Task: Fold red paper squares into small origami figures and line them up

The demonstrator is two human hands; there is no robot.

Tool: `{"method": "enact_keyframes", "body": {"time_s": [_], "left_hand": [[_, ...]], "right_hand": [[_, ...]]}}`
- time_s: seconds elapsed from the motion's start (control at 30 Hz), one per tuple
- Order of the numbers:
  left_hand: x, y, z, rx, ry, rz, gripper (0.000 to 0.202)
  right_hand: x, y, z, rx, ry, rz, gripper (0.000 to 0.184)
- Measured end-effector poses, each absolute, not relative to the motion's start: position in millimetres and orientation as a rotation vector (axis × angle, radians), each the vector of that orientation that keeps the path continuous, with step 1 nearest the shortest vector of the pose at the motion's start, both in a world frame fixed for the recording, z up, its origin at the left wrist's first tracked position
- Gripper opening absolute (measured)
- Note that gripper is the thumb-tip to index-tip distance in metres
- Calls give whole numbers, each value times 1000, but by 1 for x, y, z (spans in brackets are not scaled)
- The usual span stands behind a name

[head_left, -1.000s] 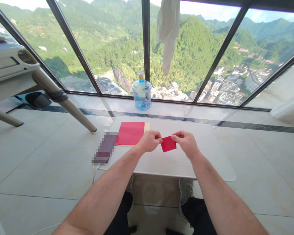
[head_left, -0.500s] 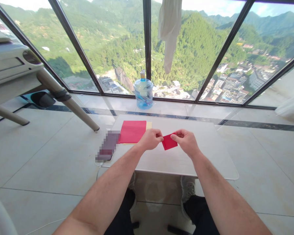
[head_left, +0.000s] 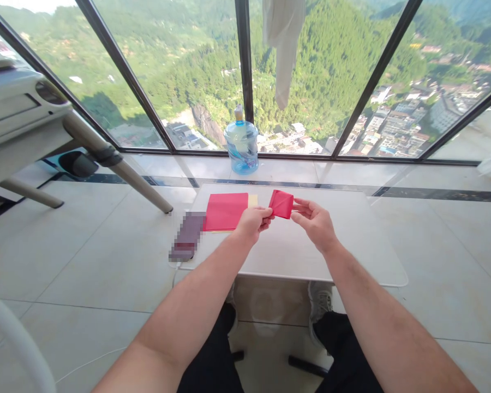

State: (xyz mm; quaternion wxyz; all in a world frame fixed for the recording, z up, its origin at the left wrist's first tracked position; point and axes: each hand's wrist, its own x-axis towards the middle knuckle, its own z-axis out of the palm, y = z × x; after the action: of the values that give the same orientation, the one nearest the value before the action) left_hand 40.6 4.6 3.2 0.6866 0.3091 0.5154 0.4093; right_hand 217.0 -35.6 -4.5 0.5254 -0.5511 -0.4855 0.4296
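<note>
Since the earlier frame the folded red paper (head_left: 281, 203) has risen from between both sets of fingertips to a spot higher up and farther over the table, and the right hand has loosened from its pinch. Now the left hand (head_left: 253, 222) is closed, thumb and fingers clamped on the paper's lower left corner, holding it up above the white table (head_left: 352, 256). The right hand (head_left: 314, 221) is open, fingers spread; its fingertips reach the paper's right edge, though whether they press it cannot be told.

Just left of the left hand, flat on the table, lies a stack of red sheets (head_left: 226, 211) with a pale yellow sheet (head_left: 252, 200) showing at its right edge. A blurred dark object (head_left: 187, 244) rests at the table's left rim.

Beyond the table, on the floor by the window, stands a large blue water jug (head_left: 241, 146), clear-walled, with water low in it and a capped neck. A white cloth (head_left: 281, 43) hangs at the window frame above.
</note>
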Motion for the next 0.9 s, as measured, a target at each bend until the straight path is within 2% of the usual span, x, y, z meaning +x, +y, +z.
{"method": "enact_keyframes", "body": {"time_s": [0.1, 0.23, 0.4, 0.77, 0.9], "left_hand": [[47, 1, 1, 551, 1130, 965, 12], [54, -6, 1, 450, 1087, 994, 14], [59, -12, 0, 434, 1016, 979, 13], [61, -15, 0, 437, 973, 1018, 15], [61, -15, -1, 443, 955, 1040, 14]], "right_hand": [[210, -37, -3, -1364, -1251, 993, 67], [205, -38, -4, -1393, -1330, 897, 73], [205, -40, -14, -1435, -1305, 770, 68], [197, -42, -15, -1333, -1289, 799, 60], [197, -43, -8, -1234, -1199, 944, 69]]}}
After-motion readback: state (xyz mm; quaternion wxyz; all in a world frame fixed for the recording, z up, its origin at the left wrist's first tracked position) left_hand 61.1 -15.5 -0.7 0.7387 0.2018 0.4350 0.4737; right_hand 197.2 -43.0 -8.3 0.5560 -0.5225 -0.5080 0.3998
